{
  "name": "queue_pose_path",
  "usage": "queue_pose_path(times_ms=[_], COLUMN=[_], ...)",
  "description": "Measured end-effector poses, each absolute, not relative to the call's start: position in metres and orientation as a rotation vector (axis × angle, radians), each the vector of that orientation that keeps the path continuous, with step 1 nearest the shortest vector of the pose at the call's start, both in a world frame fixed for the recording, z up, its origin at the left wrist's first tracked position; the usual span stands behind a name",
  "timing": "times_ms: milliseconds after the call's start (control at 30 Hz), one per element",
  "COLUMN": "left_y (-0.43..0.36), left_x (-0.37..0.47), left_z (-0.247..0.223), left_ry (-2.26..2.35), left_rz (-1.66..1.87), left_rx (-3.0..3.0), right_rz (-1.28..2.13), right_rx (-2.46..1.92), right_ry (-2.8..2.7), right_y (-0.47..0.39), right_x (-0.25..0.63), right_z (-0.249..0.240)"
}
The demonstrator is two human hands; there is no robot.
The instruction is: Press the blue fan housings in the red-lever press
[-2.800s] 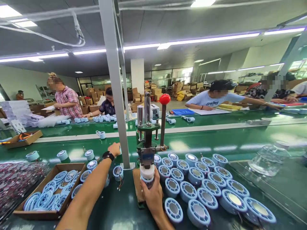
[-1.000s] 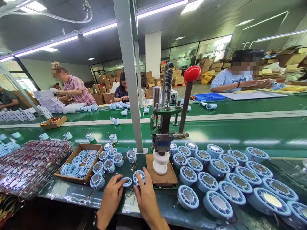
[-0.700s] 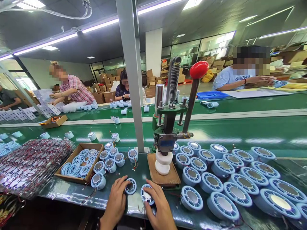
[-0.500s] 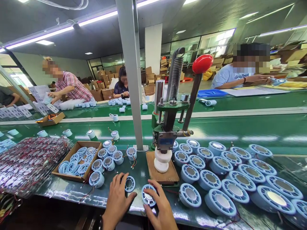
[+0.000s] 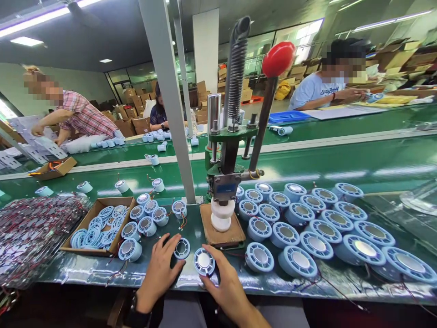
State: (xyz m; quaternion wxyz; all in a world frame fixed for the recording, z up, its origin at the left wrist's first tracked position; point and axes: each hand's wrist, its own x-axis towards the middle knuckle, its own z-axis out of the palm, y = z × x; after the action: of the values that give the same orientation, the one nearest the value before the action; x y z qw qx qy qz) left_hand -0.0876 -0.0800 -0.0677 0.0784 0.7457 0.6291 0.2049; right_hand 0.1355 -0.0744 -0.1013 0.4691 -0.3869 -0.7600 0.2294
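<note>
My left hand (image 5: 163, 263) curls its fingers and thumb around the rim of a light-blue round housing with a dark middle (image 5: 182, 248), low over the bench. To its right, my right hand (image 5: 223, 278) grips a light-blue round housing with a silver disc (image 5: 205, 261) between thumb and forefinger. The disc faces up, with slots around it. Just beyond both hands stands a hand press (image 5: 226, 187), its white round pressing block (image 5: 221, 215) above a brown board (image 5: 205, 223). The press lever ends in a red knob (image 5: 279, 59).
Many similar housings (image 5: 300, 262) crowd the bench at right, with wires trailing. At left are more housings (image 5: 129, 249), a cardboard box (image 5: 119, 246) of blue rings and a wired pile (image 5: 37, 237). A grey post (image 5: 167, 91) rises before the green conveyor (image 5: 324, 159). Several people work across it.
My right hand has turned its housing so the silver disc shows fully. My left thumb has come in closer to the dark-centred housing. The whole view has shifted.
</note>
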Motion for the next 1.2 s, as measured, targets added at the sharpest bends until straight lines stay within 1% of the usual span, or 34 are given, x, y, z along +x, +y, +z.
queue_pose_path(times_ms=[133,267,433,567,733,933,1200], left_y=[-0.075,-0.079,-0.092,-0.095,-0.096,-0.096,-0.094], left_x=[-0.077,-0.059,-0.036,-0.028,-0.032,-0.037,-0.042], left_z=[-0.066,-0.051,-0.032,-0.033,-0.037,-0.038,-0.037], left_ry=[1.916,1.832,1.479,1.512,1.511,1.436,1.420], left_rz=[0.833,1.024,0.826,0.801,0.816,0.852,0.761], left_rx=[2.114,2.049,2.334,2.246,2.062,2.043,1.917], right_rz=[0.505,0.541,0.478,0.504,0.604,0.600,0.576], right_rx=[-0.950,-1.014,-0.969,-0.965,-1.060,-1.065,-1.050], right_ry=[-1.857,-1.841,-1.771,-1.763,-1.767,-1.761,-1.804], right_y=[-0.078,-0.081,-0.081,-0.081,-0.081,-0.081,-0.081], right_x=[0.133,0.131,0.129,0.129,0.130,0.130,0.129], right_z=[-0.104,-0.104,-0.104,-0.108,-0.115,-0.115,-0.111])
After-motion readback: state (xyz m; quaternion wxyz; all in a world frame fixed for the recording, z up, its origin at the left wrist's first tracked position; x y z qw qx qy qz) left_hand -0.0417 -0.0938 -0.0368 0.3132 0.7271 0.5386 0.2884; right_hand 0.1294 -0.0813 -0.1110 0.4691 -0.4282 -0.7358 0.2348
